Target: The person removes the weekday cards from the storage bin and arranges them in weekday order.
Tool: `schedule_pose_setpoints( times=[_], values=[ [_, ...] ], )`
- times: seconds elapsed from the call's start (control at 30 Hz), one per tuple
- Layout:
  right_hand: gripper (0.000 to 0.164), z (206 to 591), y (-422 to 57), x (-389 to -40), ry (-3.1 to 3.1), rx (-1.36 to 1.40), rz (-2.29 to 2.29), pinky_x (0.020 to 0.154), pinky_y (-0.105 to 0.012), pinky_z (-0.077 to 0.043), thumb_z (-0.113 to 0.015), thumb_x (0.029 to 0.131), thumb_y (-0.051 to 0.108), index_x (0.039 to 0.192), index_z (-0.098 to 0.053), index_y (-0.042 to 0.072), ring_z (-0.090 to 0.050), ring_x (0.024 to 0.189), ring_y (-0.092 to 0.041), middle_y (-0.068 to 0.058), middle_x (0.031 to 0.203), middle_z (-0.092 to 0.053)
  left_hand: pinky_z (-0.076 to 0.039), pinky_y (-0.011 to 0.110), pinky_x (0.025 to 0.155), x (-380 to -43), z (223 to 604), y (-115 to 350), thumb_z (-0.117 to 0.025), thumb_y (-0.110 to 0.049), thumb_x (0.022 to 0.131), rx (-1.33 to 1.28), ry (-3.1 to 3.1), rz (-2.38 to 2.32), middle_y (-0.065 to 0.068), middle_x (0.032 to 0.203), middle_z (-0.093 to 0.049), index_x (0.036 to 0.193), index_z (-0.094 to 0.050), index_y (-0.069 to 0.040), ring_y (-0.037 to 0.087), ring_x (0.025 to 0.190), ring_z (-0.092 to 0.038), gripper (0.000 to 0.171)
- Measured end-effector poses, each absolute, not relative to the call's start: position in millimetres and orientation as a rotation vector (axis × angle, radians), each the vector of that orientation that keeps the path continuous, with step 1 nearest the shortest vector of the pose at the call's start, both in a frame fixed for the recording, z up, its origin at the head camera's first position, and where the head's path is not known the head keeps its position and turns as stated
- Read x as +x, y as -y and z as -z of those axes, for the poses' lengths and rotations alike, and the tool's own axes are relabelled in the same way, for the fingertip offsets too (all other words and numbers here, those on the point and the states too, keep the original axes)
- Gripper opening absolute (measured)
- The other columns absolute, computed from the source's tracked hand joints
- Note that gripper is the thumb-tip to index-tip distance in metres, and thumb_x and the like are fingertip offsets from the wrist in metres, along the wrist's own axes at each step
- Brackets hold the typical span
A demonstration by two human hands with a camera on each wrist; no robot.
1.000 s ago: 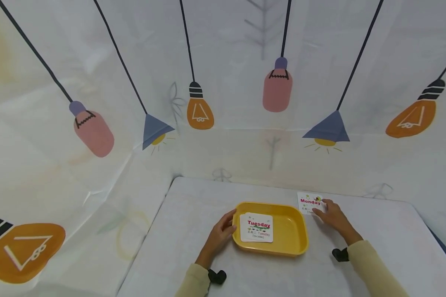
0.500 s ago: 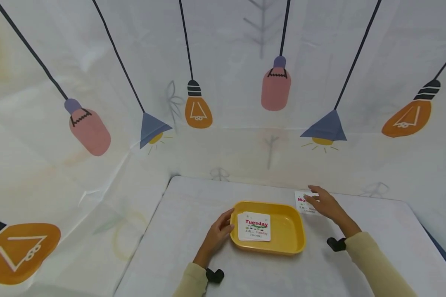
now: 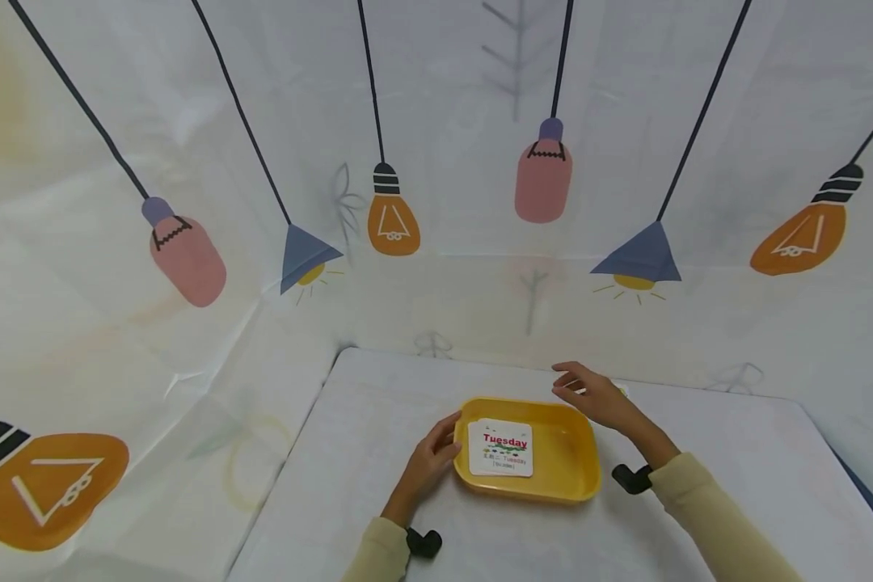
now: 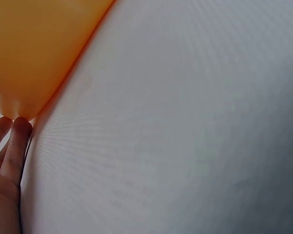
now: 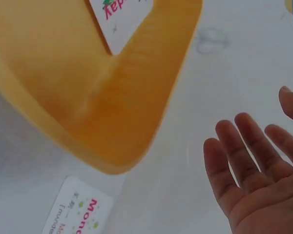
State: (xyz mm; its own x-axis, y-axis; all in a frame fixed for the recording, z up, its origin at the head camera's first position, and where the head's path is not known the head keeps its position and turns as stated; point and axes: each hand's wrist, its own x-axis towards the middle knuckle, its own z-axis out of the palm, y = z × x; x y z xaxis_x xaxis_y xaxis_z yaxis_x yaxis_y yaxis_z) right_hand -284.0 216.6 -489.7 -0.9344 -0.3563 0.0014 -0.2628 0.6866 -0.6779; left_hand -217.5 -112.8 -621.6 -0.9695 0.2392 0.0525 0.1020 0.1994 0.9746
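A yellow plastic tray stands on the white table, and a white card printed "Tuesday" lies inside its left half. My left hand is at the tray's left end; in the left wrist view its fingertips touch the outer wall with the fingers fairly straight. Over the tray's far right rim hovers my right hand, fingers spread and holding nothing, palm showing in the right wrist view. A "Monday" card lies on the table beside the tray, largely hidden by that hand in the head view.
The white-covered table ends at a wall sheet printed with hanging lamps and bulbs. Black bands with cameras sit on both wrists, below cream sleeves.
My right hand has let go of the Monday card, lifted, and moved left to above the tray's far rim. My left hand and the tray stay in place.
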Motion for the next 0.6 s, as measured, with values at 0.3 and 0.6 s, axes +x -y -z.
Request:
schedule_pose_setpoints(
  times=[0.3,0.6],
  values=[
    [0.026,500.9,-191.1,-284.9,-2.578,-0.803,1.036,0.089,-0.037,-0.059,-0.066,0.097,0.022,0.119,-0.066,0.009,-0.066,0.096,-0.016,-0.002,0.106,-0.072,-0.047,0.041,0.109,-219.4,622.9,112.4,-0.056,-0.022,0.102,0.341,-2.355,-1.887,0.007,0.151,-0.050,0.151,-0.043,-0.031,0.029,0.133,-0.055,0.051],
    [0.030,523.9,-170.4,-285.0,-2.535,-0.940,0.831,0.093,-0.043,-0.057,-0.069,0.094,0.019,0.118,-0.066,0.001,-0.065,0.102,-0.024,-0.013,0.112,-0.070,-0.050,0.037,0.106,-218.7,620.9,113.4,-0.056,-0.021,0.102,0.365,-2.369,-1.899,0.009,0.149,-0.052,0.151,-0.044,-0.028,0.030,0.130,-0.057,0.051]
  ],
)
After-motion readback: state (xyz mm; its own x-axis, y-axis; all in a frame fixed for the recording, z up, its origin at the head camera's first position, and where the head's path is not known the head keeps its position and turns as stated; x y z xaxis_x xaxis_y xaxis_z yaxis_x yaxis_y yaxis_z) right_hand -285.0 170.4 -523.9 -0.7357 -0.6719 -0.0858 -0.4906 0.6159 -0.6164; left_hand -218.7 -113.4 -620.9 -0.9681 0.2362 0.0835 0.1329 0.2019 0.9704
